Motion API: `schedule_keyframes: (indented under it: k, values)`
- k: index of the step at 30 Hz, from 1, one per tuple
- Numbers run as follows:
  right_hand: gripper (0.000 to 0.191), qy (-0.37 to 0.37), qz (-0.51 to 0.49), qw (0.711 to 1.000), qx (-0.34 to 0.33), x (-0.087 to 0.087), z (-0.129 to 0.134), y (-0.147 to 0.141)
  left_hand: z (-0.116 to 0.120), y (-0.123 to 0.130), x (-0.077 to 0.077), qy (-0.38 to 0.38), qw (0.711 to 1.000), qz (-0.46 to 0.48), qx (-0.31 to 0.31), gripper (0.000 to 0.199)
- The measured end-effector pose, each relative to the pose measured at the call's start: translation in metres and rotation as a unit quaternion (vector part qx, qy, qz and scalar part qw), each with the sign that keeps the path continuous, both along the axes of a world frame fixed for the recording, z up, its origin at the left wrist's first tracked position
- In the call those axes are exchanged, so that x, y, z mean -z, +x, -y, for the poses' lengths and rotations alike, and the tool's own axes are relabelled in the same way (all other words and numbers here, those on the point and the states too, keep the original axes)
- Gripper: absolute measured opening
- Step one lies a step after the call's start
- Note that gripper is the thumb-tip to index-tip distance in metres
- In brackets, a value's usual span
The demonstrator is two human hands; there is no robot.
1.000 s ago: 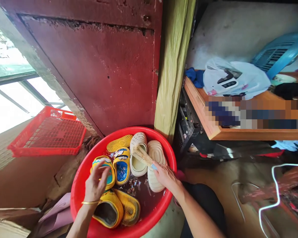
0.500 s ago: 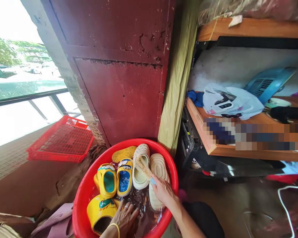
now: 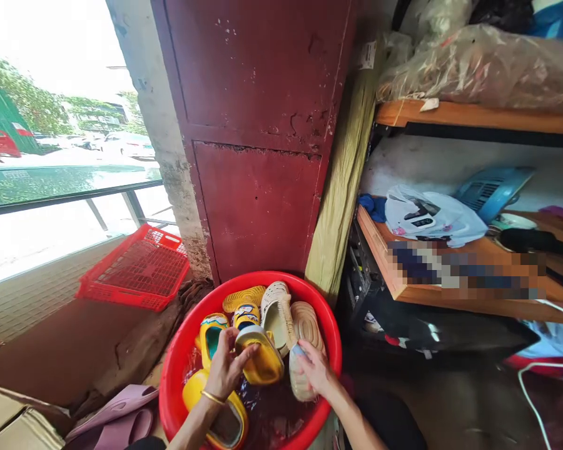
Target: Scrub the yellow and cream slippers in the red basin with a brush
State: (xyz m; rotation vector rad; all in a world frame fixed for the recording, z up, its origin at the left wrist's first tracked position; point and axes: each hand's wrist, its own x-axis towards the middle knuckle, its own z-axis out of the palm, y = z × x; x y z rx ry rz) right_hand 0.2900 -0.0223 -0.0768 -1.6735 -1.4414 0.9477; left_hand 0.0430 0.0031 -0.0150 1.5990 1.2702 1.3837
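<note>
One yellow shoe (image 3: 265,359) is up in the left hand (image 3: 225,369)

Half a second back, the left hand is spread out low in the red tub (image 3: 167,381). Now it is higher, half curled, with thumb and fingers pinching the yellow shoe. The shoe is near the middle of the tub, tipped over. The right hand (image 3: 313,369) is closed around the end of the brush (image 3: 286,322), just as before. So now each hand has something: a shoe in one, a brush in the other.

Think of the tub as a clock, with the door (image 3: 258,212) at 12. The brush crosses the white shoe (image 3: 276,294) at 1 o'clock; I can't tell if they touch. Its bristles look short and stiff. The white shoe is smooth, with little round holes. At 2 o'clock, a cream shoe (image 3: 309,322) shows its sole, with rounded ridges. A yellow sole (image 3: 241,299) at 12 has wavy lines. The green-lined shoe (image 3: 209,325) sits at 10, and a big, shiny, round-toed shoe (image 3: 196,387) at 8. The water (image 3: 269,412) at 5 looks dark. The tub is round, and looks like hard plastic.
</note>
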Motion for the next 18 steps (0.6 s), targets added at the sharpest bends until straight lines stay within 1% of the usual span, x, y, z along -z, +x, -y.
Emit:
schedule_keyframes:
  k: [3, 5, 7, 9, 11, 12, 14, 16, 18]
  values:
    - [0.072, -0.067, -0.072, 0.995, -0.034, -0.018, 0.005, -0.011, -0.005, -0.004, -0.017, 0.016, 0.997, 0.054, -0.055, 0.045]
    - [0.077, -0.087, -0.133, 0.986, -0.050, -0.036, 0.002, -0.018, -0.004, -0.008, -0.019, 0.039, 0.994, 0.056, -0.089, 0.047]
    - [0.076, -0.092, -0.178, 0.978, -0.056, -0.050, -0.004, -0.025, 0.001, -0.009, -0.014, 0.083, 0.991, 0.024, -0.103, 0.038]
    - [0.069, -0.097, -0.216, 0.970, -0.055, -0.056, -0.011, -0.032, 0.010, -0.006, -0.002, 0.131, 0.987, -0.034, -0.082, 0.024]
    - [0.062, -0.097, -0.240, 0.965, -0.038, -0.052, -0.018, -0.039, 0.020, 0.002, 0.014, 0.155, 0.982, -0.107, -0.022, 0.016]
    - [0.060, -0.096, -0.246, 0.964, -0.030, -0.049, -0.021, -0.043, 0.025, 0.006, 0.022, 0.157, 0.977, -0.143, 0.012, 0.019]
    - [0.056, -0.092, -0.248, 0.964, -0.022, -0.039, -0.025, -0.047, 0.032, 0.013, 0.037, 0.143, 0.964, -0.212, 0.067, 0.033]
    - [0.056, -0.093, -0.242, 0.965, -0.030, -0.032, -0.027, -0.050, 0.038, 0.016, 0.050, 0.124, 0.950, -0.271, 0.092, 0.043]
    - [0.060, -0.093, -0.233, 0.967, -0.040, -0.027, -0.026, -0.052, 0.041, 0.014, 0.057, 0.114, 0.938, -0.313, 0.096, 0.047]
